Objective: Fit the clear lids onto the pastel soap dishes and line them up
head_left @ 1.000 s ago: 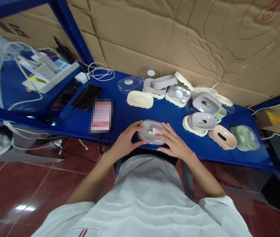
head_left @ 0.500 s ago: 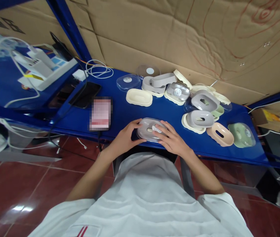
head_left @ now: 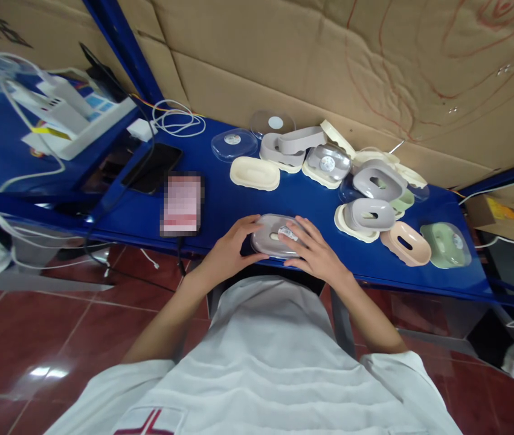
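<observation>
A grey oval box with a clear lid [head_left: 268, 237] rests near the front edge of the blue table [head_left: 220, 211]. My left hand [head_left: 234, 244] grips its left end, thumb at the near side and fingers at the far side. Around the right end is my right hand [head_left: 313, 248], its fingers over the lid beside a round white sticker. Beyond the box lies a cream tray [head_left: 255, 173]. To the right of my right hand, a grey oval ring [head_left: 369, 215] sits on a cream base [head_left: 345, 225].
More grey parts [head_left: 379, 179], clear lids [head_left: 234, 145], a peach part [head_left: 406, 243] and a green lidded box [head_left: 446, 244] lie across the back and right. At left are a black phone [head_left: 154, 167], a blurred pink item [head_left: 182, 204], cables and a power strip [head_left: 98, 127].
The view has shifted slightly. My right hand's fingers have moved a little on the lid, showing more of the sticker. My left hand keeps its hold.
</observation>
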The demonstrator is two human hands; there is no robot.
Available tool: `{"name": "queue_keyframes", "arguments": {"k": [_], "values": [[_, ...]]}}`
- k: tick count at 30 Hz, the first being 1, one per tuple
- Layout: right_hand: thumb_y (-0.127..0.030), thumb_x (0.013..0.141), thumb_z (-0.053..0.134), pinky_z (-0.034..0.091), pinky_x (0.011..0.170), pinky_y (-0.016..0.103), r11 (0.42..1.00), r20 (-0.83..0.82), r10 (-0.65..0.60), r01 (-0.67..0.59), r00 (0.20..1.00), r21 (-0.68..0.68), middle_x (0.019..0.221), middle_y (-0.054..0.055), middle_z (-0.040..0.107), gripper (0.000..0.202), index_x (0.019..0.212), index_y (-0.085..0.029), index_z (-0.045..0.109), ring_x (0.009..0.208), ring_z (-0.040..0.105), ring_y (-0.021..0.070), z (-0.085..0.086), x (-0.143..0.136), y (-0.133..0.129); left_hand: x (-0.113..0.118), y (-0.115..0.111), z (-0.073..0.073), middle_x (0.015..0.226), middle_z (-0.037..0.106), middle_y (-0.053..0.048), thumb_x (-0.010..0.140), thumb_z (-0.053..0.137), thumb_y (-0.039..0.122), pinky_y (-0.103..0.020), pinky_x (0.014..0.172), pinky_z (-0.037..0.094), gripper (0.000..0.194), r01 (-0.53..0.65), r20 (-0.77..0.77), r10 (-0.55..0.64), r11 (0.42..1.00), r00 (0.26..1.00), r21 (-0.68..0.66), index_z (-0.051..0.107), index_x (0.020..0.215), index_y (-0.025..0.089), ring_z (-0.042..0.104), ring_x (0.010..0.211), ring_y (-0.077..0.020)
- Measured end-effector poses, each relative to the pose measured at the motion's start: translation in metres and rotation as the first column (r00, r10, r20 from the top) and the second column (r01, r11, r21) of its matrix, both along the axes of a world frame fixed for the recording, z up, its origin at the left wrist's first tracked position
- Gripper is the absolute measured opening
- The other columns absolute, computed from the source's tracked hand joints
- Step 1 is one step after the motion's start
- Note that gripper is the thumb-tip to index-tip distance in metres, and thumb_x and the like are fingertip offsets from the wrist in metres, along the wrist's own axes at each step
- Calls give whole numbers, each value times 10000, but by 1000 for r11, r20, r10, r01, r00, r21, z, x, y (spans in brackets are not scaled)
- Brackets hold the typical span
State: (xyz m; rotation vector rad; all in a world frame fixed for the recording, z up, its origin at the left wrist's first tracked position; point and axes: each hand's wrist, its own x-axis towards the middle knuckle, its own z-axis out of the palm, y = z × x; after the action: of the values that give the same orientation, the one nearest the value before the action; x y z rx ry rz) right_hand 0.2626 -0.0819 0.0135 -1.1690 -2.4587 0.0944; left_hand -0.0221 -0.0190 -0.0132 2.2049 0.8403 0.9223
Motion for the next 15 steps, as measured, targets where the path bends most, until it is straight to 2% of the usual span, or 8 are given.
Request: {"name": "queue_keyframes", "arguments": {"k": [4,6,9,12,14,15], "values": [[-439,1049,633,291,1318,667,999,7,-30,30,1000,-40,1700,76,434,603,1620,-327,472,1659,207,339,1,-3,0,0,0,3,1567,545,-128,959,761,455,-514,1212,498,578,5,-42,-6,1000,999,-17,528,1459,281,566,1459,-301],[-436,1038,652,324,1295,681,997,-26,-50,48,998,-60,1745,76,348,618,1621,-347,465,1664,180,357,-1,-3,2,1,-1,4,1564,545,-129,955,764,466,-513,1208,503,582,-11,-38,10,1000,999,-16,534,1457,281,571,1453,-303],[-430,1019,682,413,1256,648,997,-86,-64,60,994,-53,1749,82,332,642,1619,-374,462,1636,272,360,-2,-1,2,2,-3,6,1615,499,-131,968,744,476,-523,1227,485,636,-8,-52,6,999,999,-31,482,1520,297,529,1495,-311],[-447,978,738,456,1229,631,994,-126,-85,93,988,57,1693,88,428,705,1622,-391,457,1577,392,367,6,10,-7,1,-5,9,1682,416,-132,998,705,469,-518,1246,469,706,5,-45,-8,998,999,-63,382,1607,316,459,1552,-314],[-448,955,767,460,1215,640,960,-151,-177,204,973,192,1665,91,463,727,1614,-391,467,1537,449,379,20,32,-17,-1,-5,10,1685,407,-128,1018,677,454,-505,1233,489,703,3,-28,-6,997,1000,-84,354,1629,327,480,1535,-307],[-452,950,771,454,1212,643,916,-167,-265,302,950,263,1662,100,464,732,1613,-380,469,1523,465,383,30,50,-23,-1,-5,10,1672,425,-124,1029,660,443,-499,1223,502,679,1,-27,-3,996,1000,-87,360,1628,331,505,1515,-300]]}}
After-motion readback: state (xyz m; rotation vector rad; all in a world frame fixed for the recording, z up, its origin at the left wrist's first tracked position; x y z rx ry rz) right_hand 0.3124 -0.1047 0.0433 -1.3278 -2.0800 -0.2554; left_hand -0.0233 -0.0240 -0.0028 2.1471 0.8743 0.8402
